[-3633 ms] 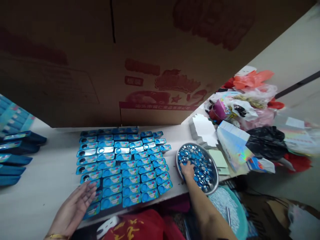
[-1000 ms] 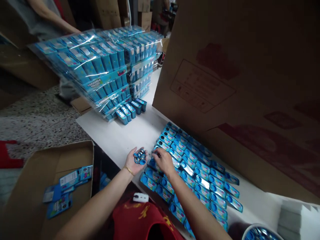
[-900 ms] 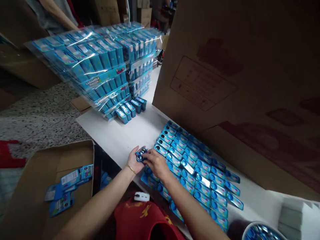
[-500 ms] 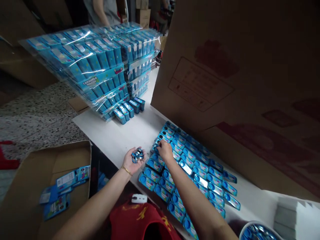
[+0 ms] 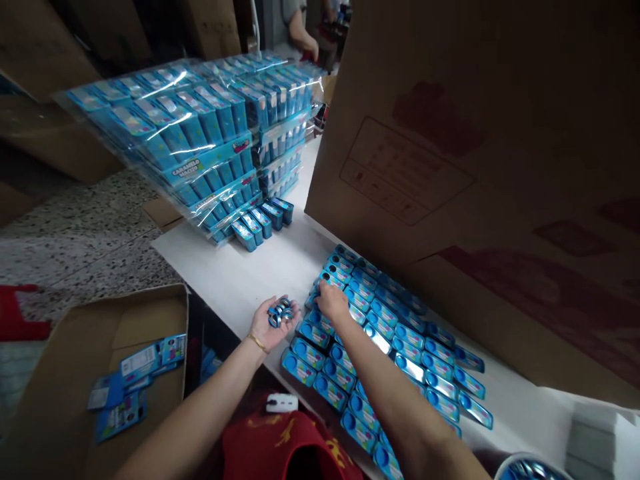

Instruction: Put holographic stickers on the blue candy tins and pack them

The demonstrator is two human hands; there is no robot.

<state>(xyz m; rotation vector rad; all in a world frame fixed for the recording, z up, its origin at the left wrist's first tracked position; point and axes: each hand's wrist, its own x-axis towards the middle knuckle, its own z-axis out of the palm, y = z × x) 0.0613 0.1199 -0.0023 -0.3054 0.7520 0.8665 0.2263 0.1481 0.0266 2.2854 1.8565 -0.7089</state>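
One metal bowl (image 5: 511,459), cut off by the lower right edge, containing many small blue-and-silver discs. One open cardboard box (image 5: 60,373), at lower left, containing a loose heap of flat blue packs (image 5: 139,363), printed, lying over one another, much of the bottom bare around them. One left hand (image 5: 267,328), palm up, loosely cupped above the near edge of the white table (image 5: 210,267), fingers uncurled; in it, a small pile of discs (image 5: 280,312), blue and silver. One right hand (image 5: 333,301), beside it, fingers drawn together and pointing down at a tin in the outermost row; whether a disc is pinched cannot be told, the fingertips being hidden. Several close rows of blue tins (image 5: 384,313), on the table in front of the person and under the right forearm; most show a blue round at one end, a few at the far end a dark one. One large printed carton (image 5: 430,173), standing behind the tins, contents not visible. Five narrow blue boxes (image 5: 261,221), upright, just before stacked display trays (image 5: 200,167) in clear plastic, each tray filled with blue boxes. One co-worker's hand (image 5: 311,48), beyond.
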